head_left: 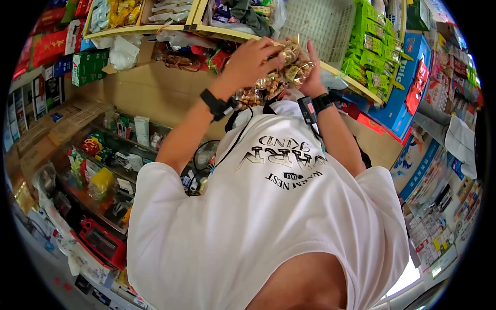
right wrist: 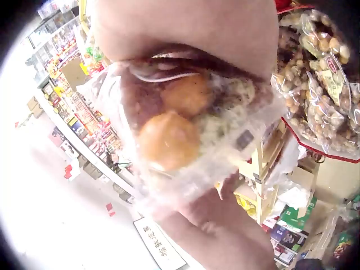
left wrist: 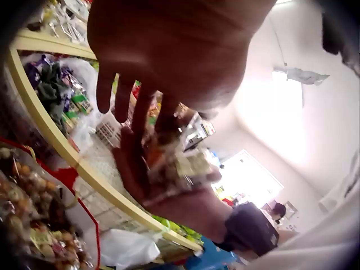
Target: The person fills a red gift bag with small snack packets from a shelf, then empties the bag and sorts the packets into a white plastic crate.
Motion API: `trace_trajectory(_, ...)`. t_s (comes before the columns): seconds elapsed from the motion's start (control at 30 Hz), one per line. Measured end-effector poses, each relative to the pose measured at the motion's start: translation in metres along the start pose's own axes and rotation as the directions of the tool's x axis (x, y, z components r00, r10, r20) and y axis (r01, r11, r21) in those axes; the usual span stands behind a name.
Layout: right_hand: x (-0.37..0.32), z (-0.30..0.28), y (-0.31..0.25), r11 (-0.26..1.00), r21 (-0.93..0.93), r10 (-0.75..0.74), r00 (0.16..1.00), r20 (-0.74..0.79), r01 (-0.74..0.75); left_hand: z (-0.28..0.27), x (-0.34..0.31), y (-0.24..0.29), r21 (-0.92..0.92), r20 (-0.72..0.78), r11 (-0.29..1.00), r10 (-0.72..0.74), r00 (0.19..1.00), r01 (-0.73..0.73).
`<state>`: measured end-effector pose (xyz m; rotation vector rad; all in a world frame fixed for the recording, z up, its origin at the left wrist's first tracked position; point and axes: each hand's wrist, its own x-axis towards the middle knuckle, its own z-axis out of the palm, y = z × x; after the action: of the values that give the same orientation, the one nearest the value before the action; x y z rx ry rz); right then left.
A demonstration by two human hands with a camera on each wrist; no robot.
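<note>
My right hand (head_left: 313, 72) holds up a small clear plastic packet (right wrist: 169, 135) with round orange-brown pieces and pale bits inside. In the right wrist view the packet fills the middle, below the palm. My left hand (head_left: 250, 67) reaches over from the left, its fingers extended and slightly spread beside the packet. Seen from the left wrist, its fingers (left wrist: 104, 93) point down near my right hand. Below both hands sits a red-edged bag (left wrist: 97, 236) full of similar packets (right wrist: 323, 95).
Ahead stands a yellow-edged display rack (head_left: 232, 32) with bagged goods and a white plastic basket (head_left: 318, 31). Green packets (head_left: 369, 46) fill its right side. A glass case (head_left: 98, 170) is at the left, and a blue box (head_left: 408, 88) at the right.
</note>
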<state>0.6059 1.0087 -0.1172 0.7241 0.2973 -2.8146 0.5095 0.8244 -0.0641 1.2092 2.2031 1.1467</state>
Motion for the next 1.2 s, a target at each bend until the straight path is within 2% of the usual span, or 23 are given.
trace_trajectory(0.03,-0.005,-0.003,-0.003,1.000,0.003,-0.005,1.000,0.007,0.005,-0.004,0.002,-0.003,0.051,0.061,0.996,0.071,0.996,-0.075)
trace_trajectory(0.07,0.000,-0.025,-0.008,0.999,0.033,0.016,0.993,0.116,-0.020,-0.003,0.003,-0.004,-0.164,-0.021,0.976,0.144,0.989,-0.146)
trace_trajectory(0.1,-0.001,-0.026,-0.011,0.999,0.043,0.005,0.994,0.113,-0.010,-0.004,0.003,-0.015,-0.167,-0.008,0.975,0.149,0.989,-0.148)
trace_trajectory(0.17,-0.006,-0.025,-0.017,1.000,-0.017,0.000,1.000,0.013,0.000,-0.006,0.003,-0.045,-0.579,0.134,0.811,-0.004,0.991,0.081)
trace_trajectory(0.2,-0.007,-0.027,-0.021,1.000,-0.002,0.005,1.000,-0.006,-0.005,-0.002,0.002,-0.044,-0.611,0.128,0.741,-0.257,0.958,0.280)
trace_trajectory(0.23,-0.006,-0.033,-0.023,1.000,0.003,-0.001,1.000,-0.009,0.001,0.005,0.001,-0.055,-0.609,0.136,0.741,-0.253,0.958,0.282)
trace_trajectory(0.27,-0.003,-0.041,-0.025,0.999,0.047,0.004,1.000,-0.008,-0.004,0.016,-0.001,-0.073,-0.204,0.180,0.906,-0.336,0.924,0.370)
trace_trajectory(0.3,-0.002,-0.045,-0.027,0.996,0.089,0.010,1.000,-0.005,-0.009,0.028,-0.006,-0.090,0.242,0.177,0.893,-0.425,0.887,0.380)
trace_trajectory(0.33,-0.004,-0.044,-0.028,0.996,0.090,0.005,1.000,-0.004,-0.005,0.044,-0.016,-0.100,0.243,0.179,0.894,-0.422,0.889,0.375)
trace_trajectory(0.4,-0.006,-0.040,-0.033,0.998,0.059,0.008,0.994,-0.113,-0.001,0.064,-0.024,-0.107,0.483,0.029,0.847,-0.271,0.962,0.225)
trace_trajectory(0.5,-0.001,-0.053,-0.035,0.997,0.082,-0.011,1.000,-0.027,0.013,0.066,-0.015,-0.107,0.619,0.070,0.766,-0.272,0.960,0.172)
trace_trajectory(0.53,0.000,-0.056,-0.036,0.996,0.083,-0.015,1.000,-0.027,0.018,0.067,-0.014,-0.106,0.608,-0.004,0.772,-0.232,0.973,0.187)
trace_trajectory(0.63,0.005,-0.061,-0.038,0.999,0.052,0.007,0.999,-0.041,-0.005,0.066,-0.010,-0.106,0.678,0.010,0.727,-0.162,0.987,0.112)
trace_trajectory(0.7,0.009,-0.061,-0.038,1.000,-0.016,-0.006,0.995,-0.099,0.004,0.065,-0.009,-0.112,0.631,0.027,0.769,-0.153,0.988,0.102)
trace_trajectory(0.8,0.014,-0.058,-0.037,1.000,0.014,0.007,0.995,-0.095,-0.006,0.055,-0.013,-0.115,0.623,0.036,0.782,-0.040,0.999,0.009)
trace_trajectory(0.87,0.004,-0.022,-0.036,0.999,-0.022,0.036,0.983,-0.180,-0.041,0.031,-0.008,-0.087,0.328,0.019,0.931,-0.174,0.985,0.158)
trace_trajectory(0.9,0.001,-0.008,-0.035,0.996,-0.054,0.058,0.962,-0.266,-0.075,0.020,-0.006,-0.071,0.327,0.019,0.932,-0.176,0.984,0.160)
trace_trajectory(0.93,0.003,-0.009,-0.034,0.995,-0.053,0.062,0.961,-0.268,-0.079,0.009,-0.006,-0.053,0.241,-0.045,0.935,-0.257,0.965,0.260)
trace_trajectory(1.0,0.013,-0.012,-0.030,0.988,-0.097,0.102,0.981,-0.166,-0.119,-0.008,-0.006,-0.021,0.089,-0.174,0.912,-0.381,0.908,0.399)
trace_trajectory(1.03,0.020,-0.013,-0.024,0.987,-0.100,0.111,0.980,-0.165,-0.129,-0.011,-0.003,-0.007,0.087,-0.181,0.909,-0.387,0.904,0.407)
trace_trajectory(1.1,0.035,-0.012,-0.006,0.994,-0.089,0.049,0.989,-0.139,-0.061,-0.008,0.003,0.014,-0.089,-0.186,0.925,-0.379,0.906,0.368)
trace_trajectory(1.13,0.040,-0.010,0.000,0.981,-0.173,0.085,0.995,-0.051,-0.093,0.001,0.004,0.010,-0.016,-0.197,0.944,-0.326,0.925,0.329)
trace_trajectory(1.2,0.036,-0.001,0.006,0.977,-0.172,0.121,0.992,-0.028,-0.124,-0.007,0.006,0.006,0.006,-0.186,0.954,-0.293,0.938,0.299)
